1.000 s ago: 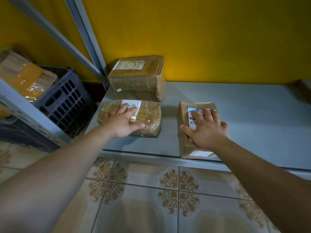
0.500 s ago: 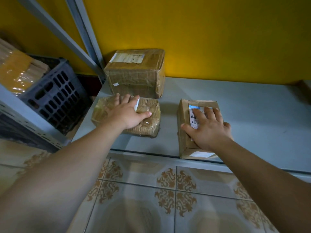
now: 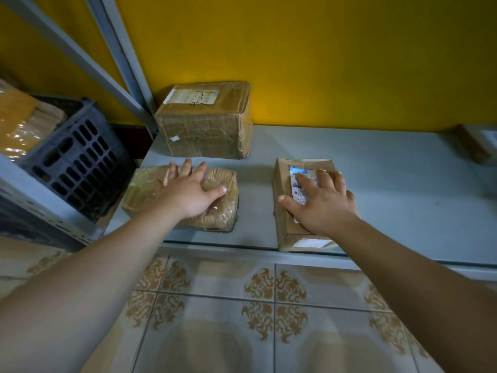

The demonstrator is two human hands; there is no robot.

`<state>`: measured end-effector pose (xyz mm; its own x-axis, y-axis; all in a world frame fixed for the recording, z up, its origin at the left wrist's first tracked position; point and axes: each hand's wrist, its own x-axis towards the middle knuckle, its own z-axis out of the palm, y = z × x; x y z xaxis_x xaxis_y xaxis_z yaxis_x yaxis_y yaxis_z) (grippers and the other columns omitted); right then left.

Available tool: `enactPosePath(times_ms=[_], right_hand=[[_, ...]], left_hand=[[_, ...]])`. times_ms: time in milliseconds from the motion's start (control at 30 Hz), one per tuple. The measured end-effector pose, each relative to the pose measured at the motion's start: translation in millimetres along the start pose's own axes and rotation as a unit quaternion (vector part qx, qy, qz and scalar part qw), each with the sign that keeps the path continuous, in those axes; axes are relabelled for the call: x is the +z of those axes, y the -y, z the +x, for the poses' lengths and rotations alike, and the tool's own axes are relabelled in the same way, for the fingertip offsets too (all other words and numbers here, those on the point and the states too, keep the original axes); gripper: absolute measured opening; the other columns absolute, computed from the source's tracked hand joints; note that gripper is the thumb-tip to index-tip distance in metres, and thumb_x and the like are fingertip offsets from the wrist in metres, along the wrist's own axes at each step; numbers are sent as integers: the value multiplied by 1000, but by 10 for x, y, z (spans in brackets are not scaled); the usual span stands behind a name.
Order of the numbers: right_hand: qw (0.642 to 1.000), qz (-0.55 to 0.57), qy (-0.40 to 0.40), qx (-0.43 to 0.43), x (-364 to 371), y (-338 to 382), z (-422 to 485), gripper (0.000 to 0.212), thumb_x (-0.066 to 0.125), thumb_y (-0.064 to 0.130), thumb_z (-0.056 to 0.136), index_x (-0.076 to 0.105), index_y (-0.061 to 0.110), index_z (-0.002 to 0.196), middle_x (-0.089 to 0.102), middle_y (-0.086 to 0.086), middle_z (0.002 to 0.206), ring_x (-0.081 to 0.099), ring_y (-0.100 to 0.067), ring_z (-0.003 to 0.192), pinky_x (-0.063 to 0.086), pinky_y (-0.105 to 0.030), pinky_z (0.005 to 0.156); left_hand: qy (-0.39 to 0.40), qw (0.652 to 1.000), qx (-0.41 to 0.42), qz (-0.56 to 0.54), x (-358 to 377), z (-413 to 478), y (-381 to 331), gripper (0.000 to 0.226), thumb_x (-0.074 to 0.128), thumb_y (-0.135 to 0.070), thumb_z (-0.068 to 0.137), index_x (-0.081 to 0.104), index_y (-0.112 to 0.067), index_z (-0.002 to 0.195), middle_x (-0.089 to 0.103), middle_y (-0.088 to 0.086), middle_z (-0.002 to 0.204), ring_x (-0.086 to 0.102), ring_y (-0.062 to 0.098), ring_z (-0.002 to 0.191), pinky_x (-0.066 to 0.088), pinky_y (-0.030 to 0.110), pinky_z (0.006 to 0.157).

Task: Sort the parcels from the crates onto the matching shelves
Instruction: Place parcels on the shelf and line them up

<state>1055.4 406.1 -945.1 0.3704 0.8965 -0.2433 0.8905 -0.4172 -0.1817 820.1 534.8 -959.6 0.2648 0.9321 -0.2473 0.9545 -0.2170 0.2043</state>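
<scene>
A dark plastic crate (image 3: 78,162) is seen at the far left, behind a perforated grey rail (image 3: 40,211), and a yellow-taped parcel (image 3: 21,125) is held in it. Grey metal posts (image 3: 118,49) are set slanting up against the yellow wall (image 3: 322,49).

A low grey shelf (image 3: 390,184) is seen just right of the crate, above the patterned floor tiles (image 3: 215,319). At its back left corner a large brown box (image 3: 207,130) is stood against the wall, with a pale label (image 3: 191,96) on top.

In front of that box, near the shelf's left edge, a flat parcel wrapped in clear film (image 3: 142,195) is laid. The left hand (image 3: 188,195) is rested flat on top of it; its fingers (image 3: 187,166) are held straight and slightly spread, with the thumb stretched out to the right. Nothing is pinched.

Further right, apart from the flat parcel, a small brown box (image 3: 282,227) is set at the shelf's front edge. The right hand (image 3: 328,205) is laid on top of it; the fingers (image 3: 322,179) are spread over a white and blue label (image 3: 298,170), with the thumb out to the left.

At the far right, by the wall, part of another parcel (image 3: 478,144) is seen, blurred.
</scene>
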Motion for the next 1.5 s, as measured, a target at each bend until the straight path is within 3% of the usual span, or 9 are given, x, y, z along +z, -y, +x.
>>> enactPosePath(times_ms=[100, 200, 400, 533, 633, 867, 1067, 1200, 1500], right_hand=[[1000, 23, 8, 19, -47, -126, -13, 82, 35, 78, 88, 10, 40, 157, -1, -1, 167, -4, -38, 152, 19, -55, 118], [981, 153, 27, 116, -130, -390, 17, 101, 58, 67, 87, 0, 26, 159, 24, -11, 161, 38, -37, 140, 39, -49, 108], [925, 333, 56, 175, -119, -779, -225, 44, 55, 52, 96, 66, 14, 116, 70, -5, 116, 64, -21, 94, 47, -32, 82], [870, 452, 12, 196, 3, -858, -483, 42, 62, 46, 93, 53, 20, 125, 70, -3, 114, 69, -20, 94, 57, -36, 84], [784, 581, -18, 219, -46, -950, -695, 48, 67, 36, 93, 39, 22, 130, 74, -6, 103, 74, -23, 87, 60, -42, 82], [743, 594, -131, 280, -475, -1263, -1387, 62, 66, 34, 94, 33, 31, 146, 77, 5, 81, 76, -16, 76, 60, -37, 73], [713, 575, -212, 340, -805, -1659, -2040, 68, 68, 29, 94, 30, 28, 150, 74, -1, 88, 75, -14, 67, 58, -31, 61], [687, 579, -249, 362, -902, -2148, -2369, 65, 68, 30, 93, 34, 26, 149, 74, -5, 102, 76, -20, 78, 61, -44, 80], [620, 613, -284, 399, -1197, -3577, -3352, 68, 69, 32, 92, 34, 29, 150, 72, 4, 96, 74, -14, 73, 59, -35, 70]], left_hand=[[-3, 997, 73, 20, 27, -142, -252, 79, 34, -71, 89, 11, -32, 154, -6, -5, 163, -11, 23, 149, -1, 59, 117], [-28, 988, 147, 48, 81, -255, -597, 76, 30, -69, 91, 16, -27, 154, 3, -1, 163, -6, 21, 150, -2, 52, 119], [74, 973, 160, -150, 219, -512, -1340, 65, 39, -57, 96, 28, -24, 151, 34, 0, 155, 30, 22, 142, 24, 39, 114], [190, 872, 126, -433, 359, -631, -1569, 45, 57, -28, 96, 39, -35, 137, 62, -8, 127, 63, 2, 95, 48, 24, 79], [224, 816, 135, -515, 346, -655, -1751, 43, 57, -17, 96, 41, -41, 128, 67, -7, 115, 70, 6, 90, 57, 23, 70], [275, 826, 245, -428, 200, -941, -2335, 64, 57, -38, 94, 24, -41, 149, 50, -11, 144, 57, 14, 120, 46, 43, 102], [322, 811, 303, -383, 151, -1430, -2963, 70, 55, -41, 96, 17, -35, 154, 35, -8, 154, 50, 13, 128, 38, 11, 78], [317, 821, 322, -350, 214, -1694, -3408, 75, 55, -48, 94, 12, -33, 154, 27, -6, 158, 32, 17, 141, 30, 29, 103], [358, 826, 337, -276, 259, -2677, -4964, 89, 63, -62, 78, 25, -32, 152, 38, -8, 151, 42, 15, 135, 34, 41, 113]])
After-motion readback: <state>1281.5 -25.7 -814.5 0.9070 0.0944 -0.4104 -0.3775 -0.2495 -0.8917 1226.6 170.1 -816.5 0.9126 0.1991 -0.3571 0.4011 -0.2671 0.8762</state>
